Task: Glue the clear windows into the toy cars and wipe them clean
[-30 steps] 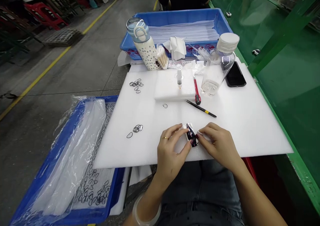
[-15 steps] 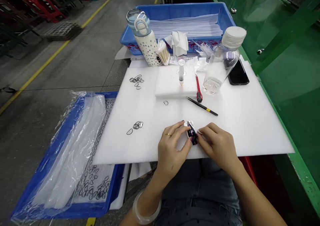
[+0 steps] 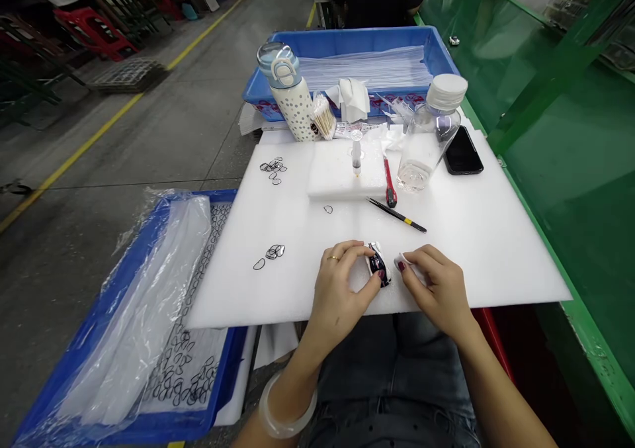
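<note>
Both hands meet at 6 o'clock on the desk's foam sheet (image 3: 496, 236): your left hand (image 3: 342, 292) has its grip pinched shut on the small dark part (image 3: 378, 265), so press only its edges, while your right hand (image 3: 439, 289), just beside it at 3 o'clock, shows a curled grip whose hold cannot be told.

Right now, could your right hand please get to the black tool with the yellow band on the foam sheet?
Probably yes. The black tool lies on the bare foam sheet just beyond the right hand, with nothing between them; the left hand grips the small dark part.
</note>
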